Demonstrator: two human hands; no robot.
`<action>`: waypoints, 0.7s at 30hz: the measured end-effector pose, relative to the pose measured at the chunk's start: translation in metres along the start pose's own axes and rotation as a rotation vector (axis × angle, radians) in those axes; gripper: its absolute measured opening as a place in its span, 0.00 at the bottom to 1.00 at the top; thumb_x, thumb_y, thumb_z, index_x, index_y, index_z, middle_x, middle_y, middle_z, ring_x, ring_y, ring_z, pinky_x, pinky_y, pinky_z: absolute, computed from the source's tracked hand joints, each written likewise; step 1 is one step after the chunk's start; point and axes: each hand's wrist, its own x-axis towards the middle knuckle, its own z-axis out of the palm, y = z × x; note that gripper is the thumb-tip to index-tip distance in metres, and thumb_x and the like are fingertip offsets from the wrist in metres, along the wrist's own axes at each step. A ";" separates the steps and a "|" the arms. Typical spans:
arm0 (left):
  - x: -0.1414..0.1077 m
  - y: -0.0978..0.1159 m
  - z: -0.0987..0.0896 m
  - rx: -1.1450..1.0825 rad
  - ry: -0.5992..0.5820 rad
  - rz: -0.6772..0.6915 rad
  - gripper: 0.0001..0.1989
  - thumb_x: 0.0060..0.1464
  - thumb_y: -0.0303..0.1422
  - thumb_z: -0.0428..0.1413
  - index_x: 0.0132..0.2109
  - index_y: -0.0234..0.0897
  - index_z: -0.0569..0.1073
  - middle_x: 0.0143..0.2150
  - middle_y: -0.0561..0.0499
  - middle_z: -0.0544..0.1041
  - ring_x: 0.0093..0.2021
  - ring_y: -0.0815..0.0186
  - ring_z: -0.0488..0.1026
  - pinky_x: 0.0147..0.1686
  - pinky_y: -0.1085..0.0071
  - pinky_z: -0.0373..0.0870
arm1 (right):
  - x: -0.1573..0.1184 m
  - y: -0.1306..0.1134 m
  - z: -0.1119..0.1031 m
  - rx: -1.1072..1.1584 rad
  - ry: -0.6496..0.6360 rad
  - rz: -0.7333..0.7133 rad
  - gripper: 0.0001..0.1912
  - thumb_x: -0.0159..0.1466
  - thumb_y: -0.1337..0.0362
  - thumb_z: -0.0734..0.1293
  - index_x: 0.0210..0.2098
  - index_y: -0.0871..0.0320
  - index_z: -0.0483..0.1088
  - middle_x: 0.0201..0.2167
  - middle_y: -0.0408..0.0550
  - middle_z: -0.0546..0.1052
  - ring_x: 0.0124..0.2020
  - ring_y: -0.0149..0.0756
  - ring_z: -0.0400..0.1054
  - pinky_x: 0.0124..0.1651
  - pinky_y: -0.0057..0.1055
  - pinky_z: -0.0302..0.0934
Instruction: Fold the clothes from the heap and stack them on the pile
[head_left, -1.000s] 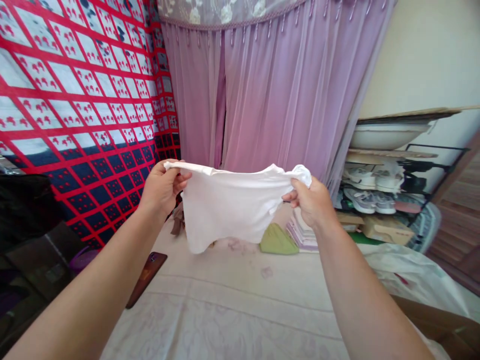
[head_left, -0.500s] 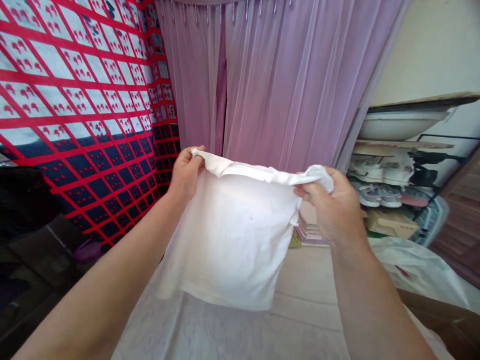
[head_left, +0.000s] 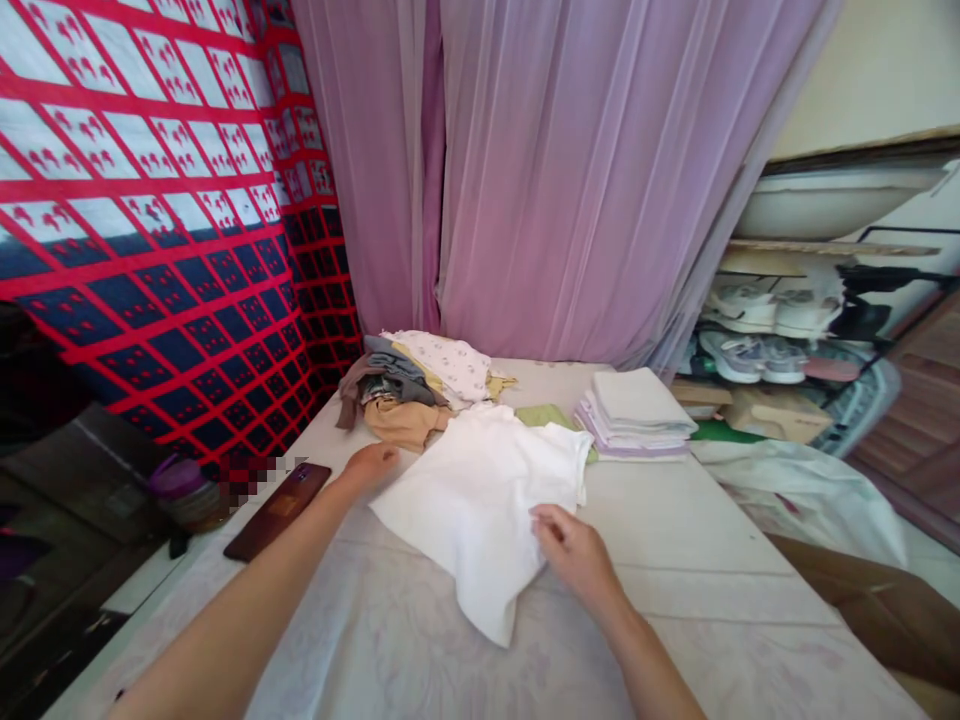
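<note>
A white T-shirt [head_left: 480,490] lies spread on the cloth-covered surface, one short sleeve toward the right and a loose corner hanging toward me. At its left edge my left hand [head_left: 373,468] is closed, fingers curled on the fabric. My right hand [head_left: 574,550] pinches the shirt's right side between thumb and fingers. Just beyond the shirt is a heap of crumpled clothes [head_left: 405,420] in tan, grey and patterned white. A green cloth [head_left: 541,413] is partly covered by the shirt.
A folded stack of white and lilac cloths [head_left: 637,415] sits at the back right. A dark red phone [head_left: 277,512] lies left of my forearm. Purple curtains [head_left: 570,200] hang behind. A shoe rack [head_left: 795,290] and a plastic bag [head_left: 817,500] stand right.
The white T-shirt has come down from being held up between both hands and now lies on the surface. My view has tilted lower, and the clothes heap and phone show.
</note>
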 end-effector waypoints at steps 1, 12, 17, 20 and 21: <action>-0.007 -0.009 0.000 0.033 -0.043 -0.032 0.09 0.49 0.35 0.52 0.32 0.37 0.76 0.32 0.49 0.79 0.36 0.61 0.74 0.33 0.72 0.64 | -0.011 -0.010 0.004 -0.023 -0.167 -0.036 0.12 0.59 0.56 0.59 0.30 0.53 0.72 0.22 0.41 0.75 0.24 0.33 0.68 0.29 0.28 0.59; -0.037 -0.018 0.009 0.091 -0.245 -0.109 0.10 0.48 0.40 0.55 0.32 0.38 0.72 0.32 0.52 0.77 0.33 0.65 0.72 0.29 0.74 0.59 | -0.052 -0.061 0.030 -0.651 -0.422 -0.155 0.12 0.54 0.69 0.66 0.39 0.55 0.70 0.40 0.49 0.72 0.43 0.41 0.66 0.43 0.31 0.57; -0.044 -0.011 0.009 0.000 -0.203 -0.182 0.10 0.40 0.38 0.60 0.30 0.38 0.71 0.32 0.48 0.76 0.38 0.57 0.73 0.34 0.70 0.63 | -0.050 -0.061 0.020 -0.773 -0.365 -0.111 0.12 0.58 0.75 0.61 0.36 0.55 0.71 0.37 0.47 0.74 0.41 0.38 0.68 0.39 0.29 0.56; -0.047 -0.010 0.008 -0.159 -0.188 -0.238 0.07 0.40 0.33 0.59 0.28 0.37 0.69 0.30 0.49 0.76 0.37 0.58 0.74 0.33 0.70 0.66 | -0.046 -0.064 -0.001 -0.847 -0.284 -0.108 0.12 0.60 0.76 0.58 0.34 0.56 0.70 0.35 0.48 0.75 0.39 0.37 0.69 0.36 0.29 0.54; -0.048 -0.009 0.007 -0.231 -0.186 -0.256 0.07 0.42 0.33 0.58 0.29 0.37 0.69 0.30 0.50 0.76 0.36 0.59 0.74 0.32 0.70 0.67 | -0.045 -0.066 -0.007 -0.866 -0.254 -0.111 0.13 0.60 0.76 0.57 0.35 0.55 0.69 0.34 0.48 0.75 0.38 0.37 0.69 0.35 0.28 0.54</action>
